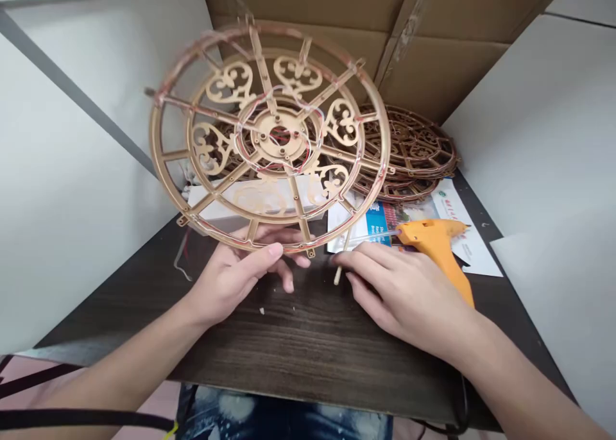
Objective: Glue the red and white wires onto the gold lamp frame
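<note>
Spread across one desk [298, 347]

Got a wheel frame [264, 146] in the left hand [228, 273], above the middle. Got more stacked frames [411, 135] near the back right corner, sheets [476, 244] in front. See a glue gun [433, 236] partly over those, toward the right edge, behind the right hand [404, 289]. Got cardboard [308, 4] behind it all.

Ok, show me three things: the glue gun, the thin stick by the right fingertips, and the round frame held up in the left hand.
Glue gun [432, 235]: head view, on its orange body.
Thin stick [337, 275]: head view, near its lower end.
Round frame [269, 146]: head view, on its central hub.
</note>
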The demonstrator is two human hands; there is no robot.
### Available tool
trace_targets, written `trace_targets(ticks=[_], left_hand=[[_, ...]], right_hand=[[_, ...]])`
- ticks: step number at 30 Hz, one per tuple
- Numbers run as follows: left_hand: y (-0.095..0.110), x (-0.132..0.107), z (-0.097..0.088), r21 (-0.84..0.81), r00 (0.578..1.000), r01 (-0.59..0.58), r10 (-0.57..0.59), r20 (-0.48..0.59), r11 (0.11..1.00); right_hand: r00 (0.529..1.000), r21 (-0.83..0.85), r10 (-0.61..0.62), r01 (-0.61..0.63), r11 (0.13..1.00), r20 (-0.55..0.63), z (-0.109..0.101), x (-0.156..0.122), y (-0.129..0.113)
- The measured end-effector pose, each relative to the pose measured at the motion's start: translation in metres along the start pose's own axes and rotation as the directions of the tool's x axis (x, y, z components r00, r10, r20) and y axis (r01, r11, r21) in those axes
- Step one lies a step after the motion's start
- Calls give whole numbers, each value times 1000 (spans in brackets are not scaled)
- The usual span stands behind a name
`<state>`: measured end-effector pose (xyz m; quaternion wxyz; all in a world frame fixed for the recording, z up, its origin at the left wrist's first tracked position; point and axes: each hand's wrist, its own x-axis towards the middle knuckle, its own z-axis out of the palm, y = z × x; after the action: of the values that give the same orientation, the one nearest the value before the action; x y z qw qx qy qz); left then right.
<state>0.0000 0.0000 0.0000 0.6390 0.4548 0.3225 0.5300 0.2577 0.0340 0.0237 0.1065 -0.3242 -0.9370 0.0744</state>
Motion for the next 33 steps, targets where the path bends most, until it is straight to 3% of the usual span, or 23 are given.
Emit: trace_targets(ticks=[4,9,14,16,21,33], left_hand=[[-2,5,-4,81,996,-56,51,67,995],[-8,3,-7,95,990,-78,65,126,992],[-12,2,-6,41,986,-43,35,160,998],[-12,2,-6,56,986,-46,36,161,997],[-8,5,-7,130,984,-50,27,177,990],[-4,6,-3,226,991,-54,25,132,973]], right_hand=[[991,319,132,-126,939,2,1,2,-1],[951,693,310,-226,685,4,0,3,0],[929,888,368,-201,414,39,2,6,-3],[924,917,379,-190,351,47,3,8,-6],[897,929,438,-212,305,60,4,10,-20],[867,914,494,-255,316,71,12,11,-24]])
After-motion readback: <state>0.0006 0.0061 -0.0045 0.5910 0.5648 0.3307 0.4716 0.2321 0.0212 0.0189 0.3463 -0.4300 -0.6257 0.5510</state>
